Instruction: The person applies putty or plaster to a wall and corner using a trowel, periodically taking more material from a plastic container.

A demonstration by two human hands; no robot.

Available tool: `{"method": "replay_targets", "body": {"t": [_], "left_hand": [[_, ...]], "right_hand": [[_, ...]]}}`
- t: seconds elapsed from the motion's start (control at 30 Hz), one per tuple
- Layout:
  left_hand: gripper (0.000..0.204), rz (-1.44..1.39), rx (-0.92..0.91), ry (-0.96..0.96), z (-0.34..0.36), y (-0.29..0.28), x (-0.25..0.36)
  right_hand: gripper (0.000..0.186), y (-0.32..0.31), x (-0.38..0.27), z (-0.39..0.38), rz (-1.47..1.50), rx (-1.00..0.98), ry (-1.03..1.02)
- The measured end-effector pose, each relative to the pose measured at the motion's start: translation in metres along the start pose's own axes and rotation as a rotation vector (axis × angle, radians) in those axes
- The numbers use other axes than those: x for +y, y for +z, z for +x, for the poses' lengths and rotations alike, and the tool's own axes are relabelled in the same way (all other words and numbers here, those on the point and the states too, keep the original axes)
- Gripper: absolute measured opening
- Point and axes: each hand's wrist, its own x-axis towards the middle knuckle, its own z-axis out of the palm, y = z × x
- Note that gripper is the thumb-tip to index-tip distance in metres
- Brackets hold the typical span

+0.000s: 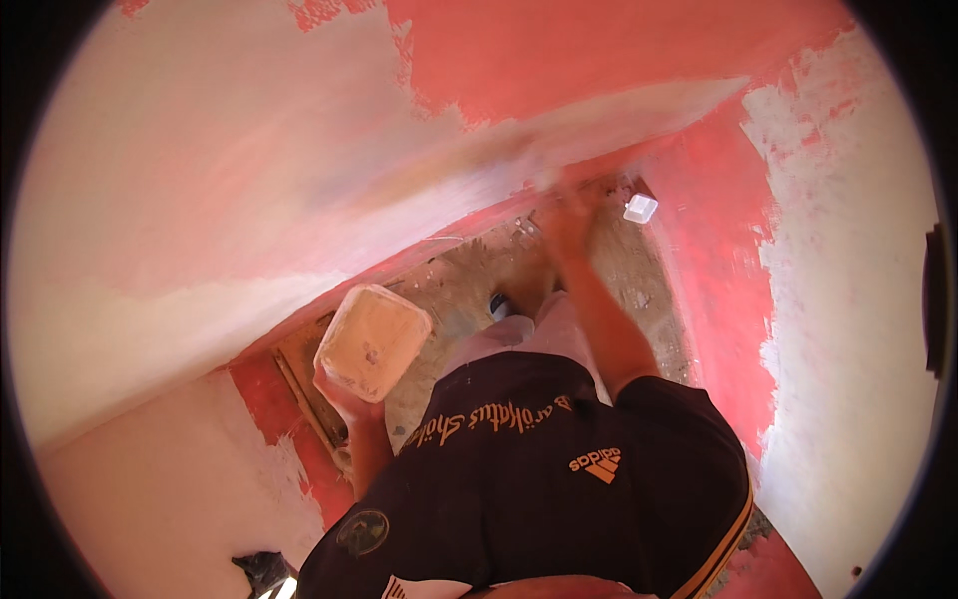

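My left hand (347, 399) grips a squarish plastic tub (325, 349) from beneath and along its near side. The tub is tilted, so its pale, peach-looking inside faces up; a small darker spot shows in it. My right arm reaches forward to the wall (299, 190), which is part red and part pale. Motion smears my right hand (569, 215) low beside that wall. A pale blur shows at its fingertips, and I cannot make out whether it is a tool.
A small white plastic container (641, 208) stands on the dirty floor (639, 275) near the corner. The right wall (714, 230) has a red band beside a pale area. Long wooden strips (301, 394) lie at the left. A dark crumpled thing (261, 571) is at the lower left.
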Motion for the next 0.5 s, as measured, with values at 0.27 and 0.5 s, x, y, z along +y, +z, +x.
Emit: {"method": "replay_targets", "body": {"t": [0.27, 0.5], "left_hand": [[0.054, 0.028, 0.066, -0.03, -0.007, 0.006, 0.0], [0.054, 0.062, 0.001, 0.041, -0.01, -0.008, 0.003]], "right_hand": [[0.041, 0.076, -0.067, 0.013, -0.019, -0.085, 0.29], [0.034, 0.017, -0.018, -0.015, 0.261, -0.09, 0.482]]}}
